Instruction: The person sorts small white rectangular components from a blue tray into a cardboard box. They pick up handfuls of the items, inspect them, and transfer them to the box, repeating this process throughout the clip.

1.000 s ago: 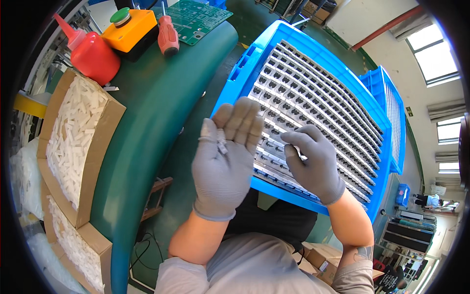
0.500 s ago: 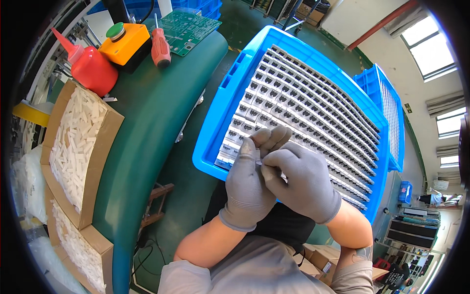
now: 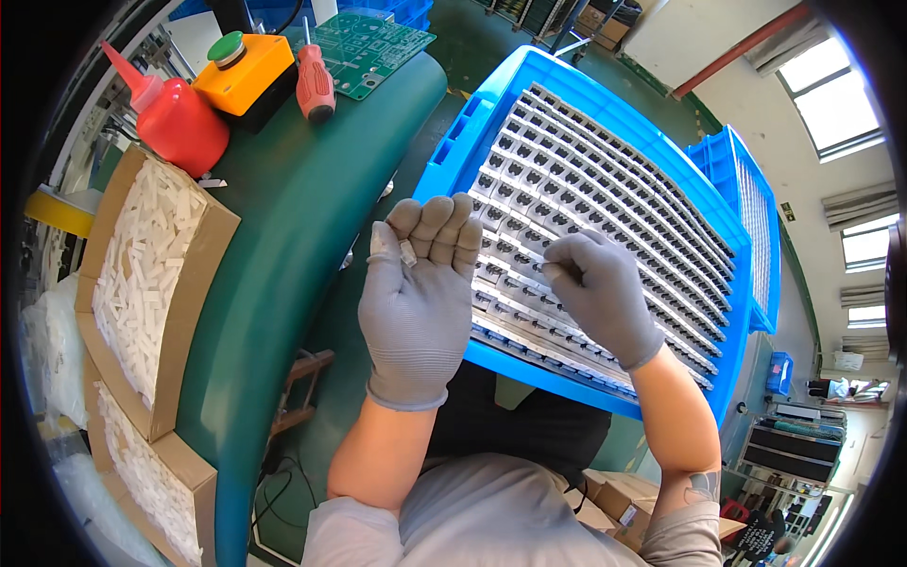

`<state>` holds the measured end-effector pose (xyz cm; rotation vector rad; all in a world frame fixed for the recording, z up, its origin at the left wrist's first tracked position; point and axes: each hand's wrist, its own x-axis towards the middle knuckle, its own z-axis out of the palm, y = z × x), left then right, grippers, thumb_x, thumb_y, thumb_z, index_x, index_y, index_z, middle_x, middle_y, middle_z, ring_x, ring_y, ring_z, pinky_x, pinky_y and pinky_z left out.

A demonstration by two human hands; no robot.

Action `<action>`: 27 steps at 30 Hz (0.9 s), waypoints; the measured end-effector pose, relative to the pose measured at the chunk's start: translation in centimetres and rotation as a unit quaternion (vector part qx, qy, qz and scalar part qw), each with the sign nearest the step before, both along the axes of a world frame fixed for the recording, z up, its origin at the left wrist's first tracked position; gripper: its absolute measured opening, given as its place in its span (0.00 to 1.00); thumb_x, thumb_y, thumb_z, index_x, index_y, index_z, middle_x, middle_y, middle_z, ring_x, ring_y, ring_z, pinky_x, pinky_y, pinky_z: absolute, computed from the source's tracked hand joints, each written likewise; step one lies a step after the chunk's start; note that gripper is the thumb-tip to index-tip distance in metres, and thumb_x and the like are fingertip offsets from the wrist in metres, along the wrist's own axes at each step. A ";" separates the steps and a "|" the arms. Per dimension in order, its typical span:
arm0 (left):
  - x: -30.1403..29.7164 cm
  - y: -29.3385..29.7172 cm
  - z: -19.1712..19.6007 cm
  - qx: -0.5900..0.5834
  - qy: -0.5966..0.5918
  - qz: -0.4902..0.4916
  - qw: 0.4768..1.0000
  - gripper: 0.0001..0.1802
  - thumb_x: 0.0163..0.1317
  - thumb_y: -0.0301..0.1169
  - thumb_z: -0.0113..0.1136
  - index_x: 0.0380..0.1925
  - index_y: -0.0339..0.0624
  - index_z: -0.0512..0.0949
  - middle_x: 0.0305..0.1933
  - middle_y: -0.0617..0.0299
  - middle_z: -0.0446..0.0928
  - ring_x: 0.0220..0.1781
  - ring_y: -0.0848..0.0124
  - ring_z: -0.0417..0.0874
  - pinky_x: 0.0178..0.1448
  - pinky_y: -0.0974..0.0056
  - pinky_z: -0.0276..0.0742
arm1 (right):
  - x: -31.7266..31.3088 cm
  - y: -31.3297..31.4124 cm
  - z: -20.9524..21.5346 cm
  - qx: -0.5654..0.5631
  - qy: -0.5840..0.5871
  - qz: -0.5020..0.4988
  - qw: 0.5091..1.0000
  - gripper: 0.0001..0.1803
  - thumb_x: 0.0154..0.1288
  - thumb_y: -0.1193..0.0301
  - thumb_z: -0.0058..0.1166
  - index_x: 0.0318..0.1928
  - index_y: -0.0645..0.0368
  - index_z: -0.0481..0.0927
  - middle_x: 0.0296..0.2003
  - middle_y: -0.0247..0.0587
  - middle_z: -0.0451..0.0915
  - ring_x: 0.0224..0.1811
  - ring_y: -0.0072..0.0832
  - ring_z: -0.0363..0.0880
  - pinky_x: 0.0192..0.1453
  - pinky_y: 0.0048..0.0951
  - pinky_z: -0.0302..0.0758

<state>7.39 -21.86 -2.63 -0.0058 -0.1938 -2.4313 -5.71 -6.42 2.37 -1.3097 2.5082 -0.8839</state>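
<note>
A: Where to start?

B: Far left, with an open cardboard box (image 3: 200,307) of loose white strips (image 3: 146,283), flat, matte, jumbled at all angles. Then a smooth green bench top (image 3: 274,255), rounded at the edge.

A: And next along?

B: On to the left hand (image 3: 416,302), palm up in a grey ribbed-knit glove (image 3: 406,364), small pale pieces (image 3: 407,253) near the forefinger's base. Cradled, not clamped; likely to slide off with any tilt.

A: Farther right?

B: Over to the right hand (image 3: 605,298), thumb and forefinger bent close above rows of metal blocks (image 3: 624,198). Impossible to tell whether pinching anything.

A: Any danger there?

B: Possible fumbling through glove fabric; then easy to lose pale bits among silvery ridges and black clips (image 3: 534,177) inside the blue plastic crate (image 3: 742,302).
</note>
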 end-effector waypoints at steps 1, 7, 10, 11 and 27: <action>0.0 0.0 -0.1 -0.004 0.001 0.000 1.000 0.23 0.84 0.43 0.35 0.55 0.42 0.77 0.57 0.53 0.83 0.66 0.58 0.81 0.74 0.51 0.74 | 0.1 -0.1 -0.4 0.014 0.015 -0.002 1.000 0.04 0.61 0.75 0.63 0.36 0.59 0.83 0.33 0.45 0.83 0.32 0.42 0.84 0.38 0.39 0.81; 0.0 0.1 -0.1 -0.017 0.015 -0.003 1.000 0.24 0.84 0.43 0.33 0.56 0.41 0.77 0.57 0.53 0.83 0.66 0.58 0.81 0.74 0.52 0.74 | 0.4 -0.7 -1.7 0.051 0.061 -0.015 0.997 0.04 0.62 0.70 0.64 0.33 0.55 0.81 0.33 0.42 0.82 0.33 0.45 0.84 0.37 0.42 0.80; -0.1 0.0 -0.2 -0.014 0.024 -0.010 1.000 0.24 0.84 0.43 0.33 0.56 0.41 0.77 0.57 0.53 0.83 0.66 0.58 0.81 0.74 0.52 0.74 | 0.1 -0.9 -2.1 0.039 0.077 -0.016 0.996 0.04 0.62 0.70 0.64 0.33 0.55 0.82 0.34 0.42 0.82 0.34 0.45 0.84 0.38 0.43 0.80; 0.0 0.0 -0.2 -0.012 0.026 -0.011 1.000 0.24 0.84 0.43 0.33 0.56 0.41 0.77 0.57 0.53 0.83 0.66 0.58 0.81 0.74 0.52 0.74 | 0.1 -1.0 -2.2 0.049 0.077 -0.017 0.996 0.04 0.62 0.70 0.64 0.33 0.55 0.82 0.34 0.42 0.82 0.34 0.45 0.84 0.38 0.43 0.81; 0.0 0.0 -0.2 -0.010 0.036 -0.016 0.999 0.24 0.84 0.45 0.34 0.56 0.42 0.77 0.59 0.52 0.83 0.67 0.57 0.80 0.75 0.51 0.73 | 0.4 -0.2 -1.1 -0.001 0.129 0.012 0.992 0.10 0.61 0.77 0.61 0.44 0.57 0.87 0.36 0.45 0.81 0.32 0.44 0.83 0.36 0.40 0.80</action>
